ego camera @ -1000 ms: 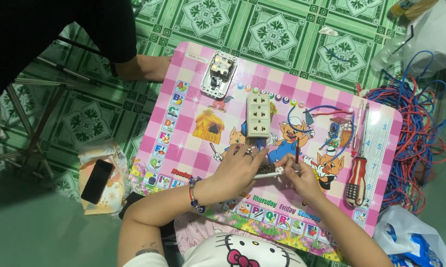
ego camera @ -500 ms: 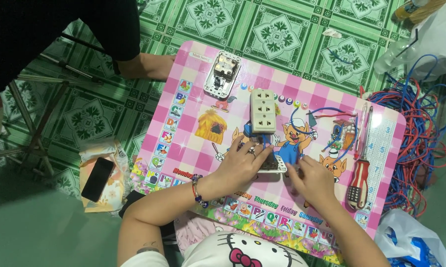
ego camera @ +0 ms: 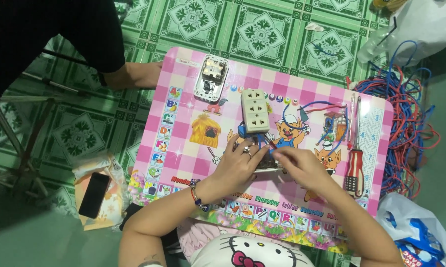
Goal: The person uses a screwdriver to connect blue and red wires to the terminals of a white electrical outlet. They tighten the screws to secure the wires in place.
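We work at a small pink bench set on the green tiled floor, and both hands meet over a small electrical part lying just below the cream socket block. To do this well, we keep the part pressed flat on the bench so it cannot slide, keep our fingers clear of the bare wire ends, and keep the thin wires running toward the socket block free of kinks and slack rather than pulled tight. It seems wise to work slowly here, since the piece is small and mostly covered by our own fingers.

Our left hand lies curled over the part, fingers bent down and closed on its left end, pinning it to the bench. Our right hand comes in from the other side, fingertips drawn together in a pinch at the part's right end; whether it grips the part itself or a wire end, we cannot tell, as the fingers hide it. The two hands touch or nearly touch over the part.

A red-handled screwdriver lies untouched on the bench to the right, near a thinner tester. A grey switch box sits at the far edge of the bench. A heap of red and blue wire lies on the floor beside the bench, and a phone rests on the left. Another person sits across the bench, their hand resting at its corner.
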